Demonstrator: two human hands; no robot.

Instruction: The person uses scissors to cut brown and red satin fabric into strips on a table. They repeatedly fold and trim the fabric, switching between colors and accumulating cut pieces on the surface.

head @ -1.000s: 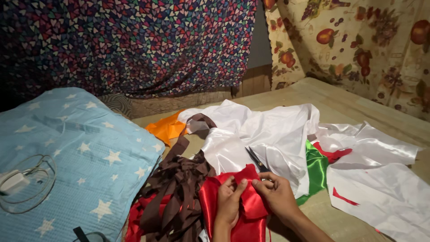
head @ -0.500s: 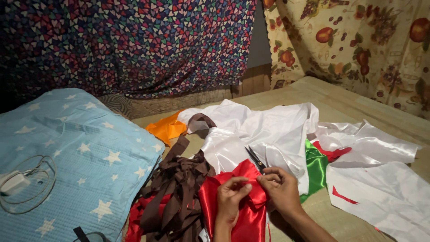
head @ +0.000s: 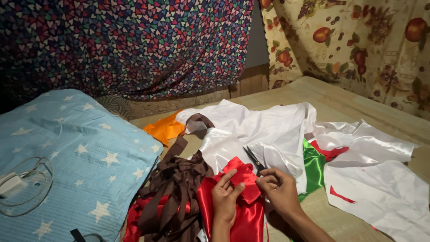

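My left hand [head: 225, 197] flat-pins red satin [head: 239, 204], my right hand [head: 278, 190] grips scissors [head: 254, 160] pointing eleven o'clock; slippery cloth could skew the cut.

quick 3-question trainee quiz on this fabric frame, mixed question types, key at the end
1. True or false: both hands rest on the red satin piece.
2. Which lies just left of the red satin: A) green satin, B) brown fabric strips, C) orange cloth?
3. What tool pokes out above the right hand?

Key
1. True: the left hand lies flat on it, and the right hand pinches its edge.
2. B: the brown fabric strips are piled beside it; the green satin lies to the right and the orange cloth farther back.
3. Scissors, dark blades lying on the white satin.
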